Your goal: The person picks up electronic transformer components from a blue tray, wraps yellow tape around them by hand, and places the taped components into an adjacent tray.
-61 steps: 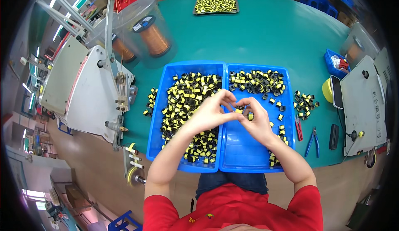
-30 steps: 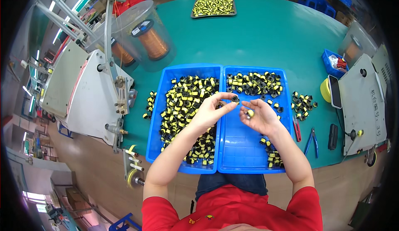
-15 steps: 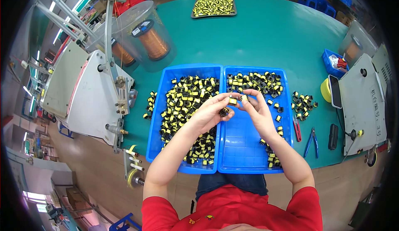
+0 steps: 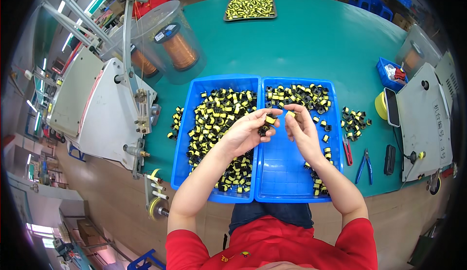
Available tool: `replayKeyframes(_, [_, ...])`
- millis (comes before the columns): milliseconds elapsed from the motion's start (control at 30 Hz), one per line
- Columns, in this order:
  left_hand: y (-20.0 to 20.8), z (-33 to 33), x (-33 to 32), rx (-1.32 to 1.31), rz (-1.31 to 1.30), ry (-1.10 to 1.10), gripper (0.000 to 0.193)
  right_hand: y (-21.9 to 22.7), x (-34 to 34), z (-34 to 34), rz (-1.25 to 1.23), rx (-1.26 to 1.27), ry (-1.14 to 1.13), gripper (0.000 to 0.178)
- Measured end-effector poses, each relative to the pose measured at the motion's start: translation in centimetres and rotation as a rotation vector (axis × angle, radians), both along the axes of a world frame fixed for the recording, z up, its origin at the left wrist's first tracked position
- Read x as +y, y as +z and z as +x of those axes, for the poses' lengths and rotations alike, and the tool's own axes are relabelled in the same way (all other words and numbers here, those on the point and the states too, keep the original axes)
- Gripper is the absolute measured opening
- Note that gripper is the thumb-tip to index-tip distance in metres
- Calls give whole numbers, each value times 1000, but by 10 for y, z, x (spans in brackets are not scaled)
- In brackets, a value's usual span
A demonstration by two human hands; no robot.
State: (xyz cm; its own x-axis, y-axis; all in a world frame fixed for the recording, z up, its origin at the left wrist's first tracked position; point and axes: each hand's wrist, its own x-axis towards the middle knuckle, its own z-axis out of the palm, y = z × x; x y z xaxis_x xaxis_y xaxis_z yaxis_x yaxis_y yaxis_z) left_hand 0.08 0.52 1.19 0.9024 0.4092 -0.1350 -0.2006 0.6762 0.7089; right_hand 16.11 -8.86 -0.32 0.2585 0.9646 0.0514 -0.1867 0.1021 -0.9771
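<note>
My left hand (image 4: 243,133) is closed on small black-and-yellow coil bobbins. One bobbin (image 4: 270,120) is pinched at the thumb and forefinger, and another dark one shows lower in the curled fingers. My right hand (image 4: 305,133) pinches a single yellow-wrapped piece (image 4: 291,114), apparently the same kind of bobbin, partly covered by the fingertips. Both hands hover close together, a small gap between them, over the right blue tray (image 4: 277,175). That tray has bobbins along its far end and right side. The left blue tray (image 4: 181,148) is heaped with loose bobbins.
More bobbins (image 4: 356,123) lie on the green table right of the trays, near red-handled pliers (image 4: 347,151), blue-handled pliers (image 4: 364,167) and a black case (image 4: 389,160). Winding machines flank both sides. Copper wire spools (image 4: 179,49) stand far left; a tray of yellow pieces (image 4: 250,18) sits at the back.
My hands have separated slightly, the right one moving a little to the right with its piece. The bobbin in my left fingertips has turned. The trays have not moved.
</note>
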Motion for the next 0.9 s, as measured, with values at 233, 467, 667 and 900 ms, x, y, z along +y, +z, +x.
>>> replayKeyframes(233, [-1, 0, 1, 32, -9, 22, 39, 9, 0, 2, -144, 135, 94, 38])
replayKeyframes(467, [7, 3, -3, 155, 150, 121, 37, 8, 2, 6, -264, 442, 241, 45])
replayKeyframes(667, [8, -1, 1, 193, 259, 215, 36, -4, 1, 9, -175, 406, 326, 37])
replayKeyframes(900, [15, -7, 11, 285, 345, 394, 32, -9, -1, -10, -380, 252, 52, 37])
